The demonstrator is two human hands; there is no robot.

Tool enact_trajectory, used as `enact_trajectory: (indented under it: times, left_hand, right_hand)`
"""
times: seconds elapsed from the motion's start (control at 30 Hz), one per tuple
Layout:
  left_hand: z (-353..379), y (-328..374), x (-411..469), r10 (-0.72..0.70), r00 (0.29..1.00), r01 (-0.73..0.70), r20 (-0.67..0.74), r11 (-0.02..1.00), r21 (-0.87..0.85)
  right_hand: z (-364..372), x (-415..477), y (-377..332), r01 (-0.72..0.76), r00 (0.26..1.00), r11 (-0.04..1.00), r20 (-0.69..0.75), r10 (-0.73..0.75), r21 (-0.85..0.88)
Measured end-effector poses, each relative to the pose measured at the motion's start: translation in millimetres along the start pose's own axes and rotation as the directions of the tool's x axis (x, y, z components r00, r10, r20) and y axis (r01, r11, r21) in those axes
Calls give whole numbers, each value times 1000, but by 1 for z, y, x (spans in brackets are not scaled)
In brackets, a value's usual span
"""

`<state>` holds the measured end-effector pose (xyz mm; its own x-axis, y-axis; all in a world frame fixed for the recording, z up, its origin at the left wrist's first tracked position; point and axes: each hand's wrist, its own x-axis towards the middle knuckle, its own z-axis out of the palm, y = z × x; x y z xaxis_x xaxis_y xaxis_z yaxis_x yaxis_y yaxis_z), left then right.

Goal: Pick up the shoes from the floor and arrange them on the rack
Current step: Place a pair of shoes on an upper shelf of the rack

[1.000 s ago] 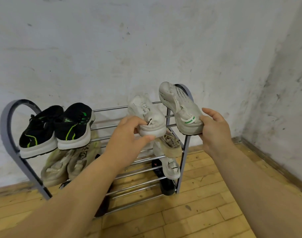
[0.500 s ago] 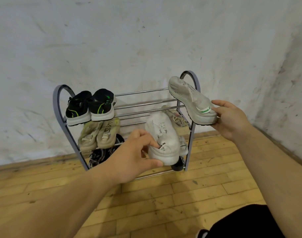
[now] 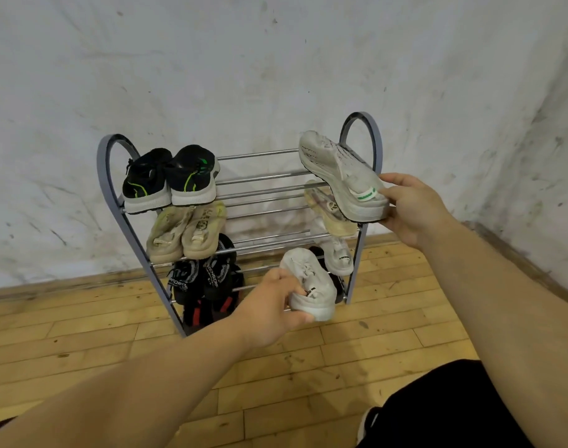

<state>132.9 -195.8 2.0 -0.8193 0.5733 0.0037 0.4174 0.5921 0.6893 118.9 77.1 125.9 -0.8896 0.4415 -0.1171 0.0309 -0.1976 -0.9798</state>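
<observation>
Blurred white lettering on the black sandals, tiny print on green-tabbed shoe and small white shoe, none legible.

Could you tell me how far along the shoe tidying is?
Done: the black pair sits on the top tier of the rack, a beige pair below. In hand: the right hand holds the green-tab shoe at the top tier's right end; the left hand holds a plain white shoe low in front. Left: setting both down.

Both bare arms reach forward. The left hand, lower, pinches a white shoe at its heel; the right hand, higher, grips a green-tabbed shoe at its heel.
</observation>
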Motion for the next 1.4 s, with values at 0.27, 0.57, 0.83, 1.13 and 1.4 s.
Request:
enact_trajectory:
  times: [0.27,0.57,0.83,1.13,1.4]
  left_hand:
    - [35,-62,54,-161,987,152,30,967,204]
    - [54,-93,137,-195,980,201,-49,965,168]
    - [82,-105,189,-208,969,219,-131,973,74]
    - [98,-121,194,-253,966,250,44,966,61]
    - [72,-81,183,-206,971,182,123,966,183]
  right_hand:
    - [20,29,20,20,997,999,-72,-23,-40]
    - [38,77,36,63,979,996,-189,-73,-58]
    - [49,102,46,129,964,988,-222,-145,-87]
    - [48,103,41,143,964,983,-209,-164,-112]
    - [45,79,29,289,941,740,38,-336,-607]
